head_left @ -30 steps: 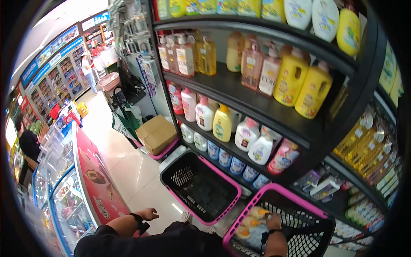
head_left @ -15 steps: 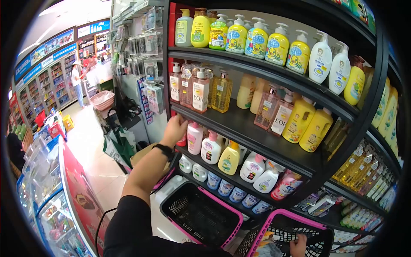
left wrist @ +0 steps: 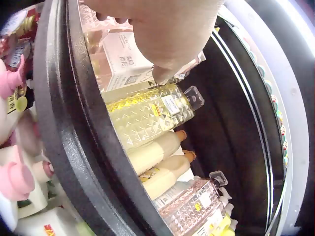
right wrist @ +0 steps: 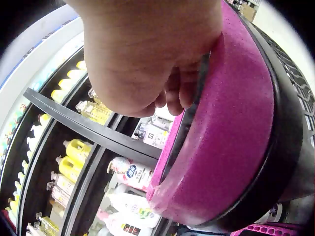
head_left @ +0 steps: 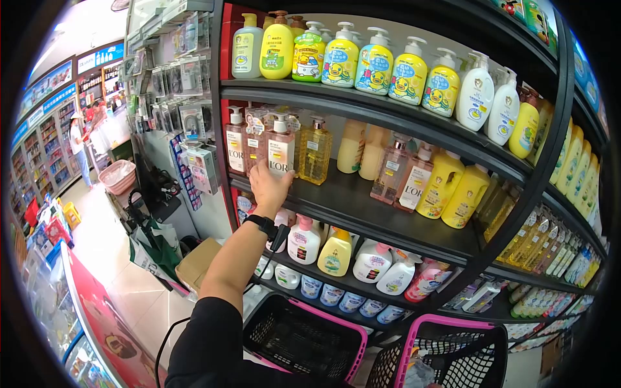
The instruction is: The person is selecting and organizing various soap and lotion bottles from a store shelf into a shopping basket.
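Left hand [head_left: 270, 187] at lower part of clear pink rectangular bottle with white pump [head_left: 281, 145], thumb along right side; cannot tell if clamped. Bottle on black middle shelf [head_left: 336, 194], upright, long axis vertical, pump up, label toward person; faceted amber bottle [head_left: 315, 155] just right. Hands apart. Right hand [right wrist: 147, 64] at magenta basket rim [right wrist: 236, 123], fingers bent; grip unclear.

Left hand [head_left: 270, 187] masks the bases of 2 pink bottles [head_left: 280, 143] from where I stand — grip unverifiable. Head view's lower edge crops the pink-rimmed basket [head_left: 453, 320] — its contents [head_left: 420, 371] too blurred to identify.
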### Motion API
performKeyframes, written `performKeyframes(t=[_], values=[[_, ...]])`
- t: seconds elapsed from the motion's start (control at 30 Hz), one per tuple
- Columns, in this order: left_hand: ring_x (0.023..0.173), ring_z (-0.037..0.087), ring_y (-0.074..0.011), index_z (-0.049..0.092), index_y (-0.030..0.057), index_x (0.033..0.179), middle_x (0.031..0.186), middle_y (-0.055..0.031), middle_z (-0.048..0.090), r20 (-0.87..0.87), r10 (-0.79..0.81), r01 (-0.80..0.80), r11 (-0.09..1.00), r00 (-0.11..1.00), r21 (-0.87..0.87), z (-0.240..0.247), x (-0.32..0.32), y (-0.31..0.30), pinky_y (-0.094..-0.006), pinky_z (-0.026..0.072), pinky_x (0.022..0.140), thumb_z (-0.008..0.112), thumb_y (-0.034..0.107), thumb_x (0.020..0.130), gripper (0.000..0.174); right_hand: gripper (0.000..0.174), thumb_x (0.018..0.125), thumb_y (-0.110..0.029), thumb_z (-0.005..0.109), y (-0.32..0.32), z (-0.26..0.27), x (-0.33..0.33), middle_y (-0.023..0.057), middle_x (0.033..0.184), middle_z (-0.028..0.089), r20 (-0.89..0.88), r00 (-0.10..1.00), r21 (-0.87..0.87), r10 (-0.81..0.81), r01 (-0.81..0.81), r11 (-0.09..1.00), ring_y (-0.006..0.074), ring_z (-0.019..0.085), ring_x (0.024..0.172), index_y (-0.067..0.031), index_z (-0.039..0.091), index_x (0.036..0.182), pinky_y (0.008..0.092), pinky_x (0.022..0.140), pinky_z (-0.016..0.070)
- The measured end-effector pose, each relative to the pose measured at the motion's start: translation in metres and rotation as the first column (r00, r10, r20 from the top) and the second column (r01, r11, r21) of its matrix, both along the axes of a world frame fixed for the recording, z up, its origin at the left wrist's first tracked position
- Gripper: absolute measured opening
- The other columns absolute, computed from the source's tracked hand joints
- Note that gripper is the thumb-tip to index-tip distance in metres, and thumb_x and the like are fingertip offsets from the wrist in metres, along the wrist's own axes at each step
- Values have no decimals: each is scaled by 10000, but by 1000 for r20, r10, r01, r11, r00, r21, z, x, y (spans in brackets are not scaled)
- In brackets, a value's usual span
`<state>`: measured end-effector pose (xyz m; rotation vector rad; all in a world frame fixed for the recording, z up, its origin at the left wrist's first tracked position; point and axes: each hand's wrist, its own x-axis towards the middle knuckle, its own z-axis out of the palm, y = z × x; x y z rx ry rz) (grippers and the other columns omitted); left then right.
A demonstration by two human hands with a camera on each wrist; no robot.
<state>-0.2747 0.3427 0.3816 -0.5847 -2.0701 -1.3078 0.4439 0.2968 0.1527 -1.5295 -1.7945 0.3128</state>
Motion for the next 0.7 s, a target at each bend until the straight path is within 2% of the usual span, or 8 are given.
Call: performKeyframes(t=[0.13, 0.23, 0.33, 0.43, 0.6, 0.7], values=[[1251, 465, -428, 422, -16, 1379, 1323, -244, 481, 56, -33, 33, 999, 998, 2, 0, 1, 1, -481, 396, 1076, 857, 374, 719, 881, 95, 904, -51, 638, 6, -2, -8, 232, 890, 645, -13, 993, 55, -120, 121, 991, 384, 608, 830, 41, 664, 905, 458, 784, 486], [1223, 477, -427, 429, -20, 1354, 1290, -240, 492, 27, -15, 14, 1000, 1000, 14, -8, -5, 4, -483, 410, 1051, 864, 371, 708, 871, 93, 902, -51, 641, 2, 1, -16, 230, 896, 645, 45, 991, 69, -124, 121, 990, 394, 610, 833, 38, 666, 906, 461, 786, 489], [1195, 488, -425, 441, -31, 1308, 1252, -236, 503, 16, 5, -6, 1000, 1000, 3, -11, -4, 3, -485, 422, 1024, 867, 364, 702, 840, 72, 886, -31, 634, -1, -5, -12, 226, 901, 644, 101, 987, 11, -123, 123, 992, 393, 616, 848, 33, 663, 901, 454, 794, 494], [1180, 491, -424, 449, -44, 1269, 1224, -235, 510, 29, 29, -30, 999, 999, 14, -15, -7, 8, -486, 424, 1011, 863, 354, 706, 805, 64, 870, -20, 630, -3, -4, -10, 225, 898, 643, 111, 988, 44, -110, 105, 993, 390, 620, 851, 28, 662, 899, 450, 797, 498], [1207, 495, -424, 465, -77, 1270, 1238, -268, 534, 85, 16, -20, 999, 996, 44, -11, -1, 13, -475, 410, 1044, 836, 318, 693, 791, 77, 865, -36, 638, -6, 4, -12, 221, 896, 644, 41, 990, 54, -135, 133, 990, 391, 620, 848, 29, 658, 901, 455, 799, 498], [1164, 541, -433, 489, -85, 1240, 1180, -279, 595, 118, 3, -6, 1000, 993, 29, -6, 6, 13, -482, 440, 1010, 828, 316, 691, 759, 86, 870, -47, 646, -5, 0, -11, 227, 888, 643, 29, 989, 64, -146, 144, 988, 398, 620, 842, 32, 657, 900, 461, 798, 496]])
